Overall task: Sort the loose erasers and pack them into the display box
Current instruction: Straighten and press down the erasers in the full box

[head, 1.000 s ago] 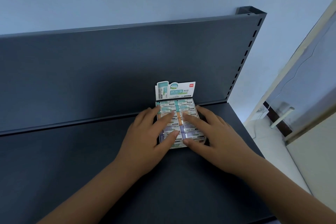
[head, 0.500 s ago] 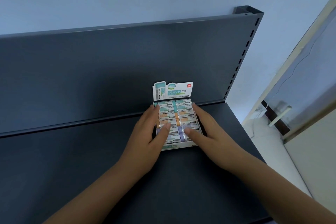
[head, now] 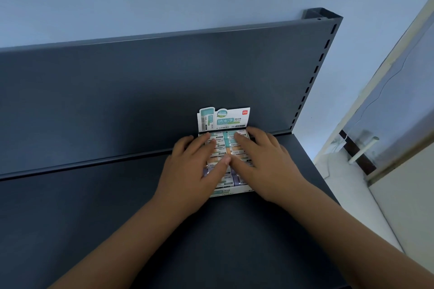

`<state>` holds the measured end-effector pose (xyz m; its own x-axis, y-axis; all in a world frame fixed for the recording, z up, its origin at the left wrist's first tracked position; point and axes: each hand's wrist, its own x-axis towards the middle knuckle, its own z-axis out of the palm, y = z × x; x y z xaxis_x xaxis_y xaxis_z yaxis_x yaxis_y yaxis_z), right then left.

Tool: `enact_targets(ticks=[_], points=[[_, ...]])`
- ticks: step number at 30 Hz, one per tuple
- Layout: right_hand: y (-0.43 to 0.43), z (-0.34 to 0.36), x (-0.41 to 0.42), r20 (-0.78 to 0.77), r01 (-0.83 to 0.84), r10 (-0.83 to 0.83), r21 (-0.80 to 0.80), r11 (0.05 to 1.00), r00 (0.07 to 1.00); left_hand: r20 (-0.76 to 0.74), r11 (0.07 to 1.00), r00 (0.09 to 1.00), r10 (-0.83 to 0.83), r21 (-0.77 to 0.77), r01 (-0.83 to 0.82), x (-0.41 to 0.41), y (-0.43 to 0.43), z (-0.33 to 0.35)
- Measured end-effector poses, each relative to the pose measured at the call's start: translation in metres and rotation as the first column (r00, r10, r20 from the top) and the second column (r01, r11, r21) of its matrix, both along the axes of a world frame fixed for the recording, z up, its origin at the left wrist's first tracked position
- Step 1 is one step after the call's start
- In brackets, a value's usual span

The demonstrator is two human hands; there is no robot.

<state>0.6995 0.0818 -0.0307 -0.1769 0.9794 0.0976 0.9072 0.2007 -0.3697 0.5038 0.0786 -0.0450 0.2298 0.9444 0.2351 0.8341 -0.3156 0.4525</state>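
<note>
My left hand (head: 197,171) lies palm down, fingers straight and spread, on the left column of erasers (head: 222,140). My right hand (head: 265,166) does the same on the right column. Neither hand pinches or curls round anything. The thumb tips nearly meet over the seam between the columns.

The erasers fill the display box (head: 225,191) in two columns, with teal sleeves at the back, orange in the middle and purple at the front. The box stands toward the back right of the dark shelf (head: 117,206). Its printed header card (head: 224,118) is upright against the back panel (head: 141,89).

I judge the packing nearly done, and this step to be levelling the rows. To do it well I would press straight down with even weight from both palms, so the box does not slide along the shelf or tip forward. I would keep my fingertips clear of the card so it does not bend. Then I would lift both hands straight up and check for any raised eraser.
</note>
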Motion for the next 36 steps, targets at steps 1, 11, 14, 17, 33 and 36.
enact_targets(ticks=[1, 11, 14, 17, 33, 36], points=[[0.001, 0.002, -0.001, -0.035, 0.012, -0.012, -0.009, 1.0, 0.999, -0.024, 1.0, 1.0, -0.003, 0.006, 0.003, -0.001, 0.001, 0.002], [0.0, 0.0, -0.004, -0.033, 0.026, -0.026, 0.002, 1.0, 0.999, -0.096, 0.993, 0.994, -0.045, 0.101, 0.054, -0.009, 0.012, 0.01], [-0.002, -0.008, -0.003, -0.075, 0.004, -0.007, -0.037, 0.999, 0.997, -0.08, 0.996, 0.993, -0.081, 0.035, 0.084, -0.011, 0.008, 0.007], [-0.008, -0.018, -0.004, -0.245, -0.014, -0.008, -0.087, 0.996, 0.969, 0.102, 0.991, 0.99, -0.099, -0.082, 0.107, -0.01, -0.001, -0.003], [-0.008, -0.025, -0.016, -0.723, 0.007, -0.161, -0.211, 0.977, 0.672, 0.643, 0.936, 0.743, 0.186, -0.347, 0.066, 0.027, -0.001, -0.026], [-0.011, -0.016, -0.014, -0.722, -0.05, -0.124, -0.215, 0.975, 0.681, 0.652, 0.939, 0.75, 0.111, -0.317, 0.136, 0.023, -0.003, -0.018]])
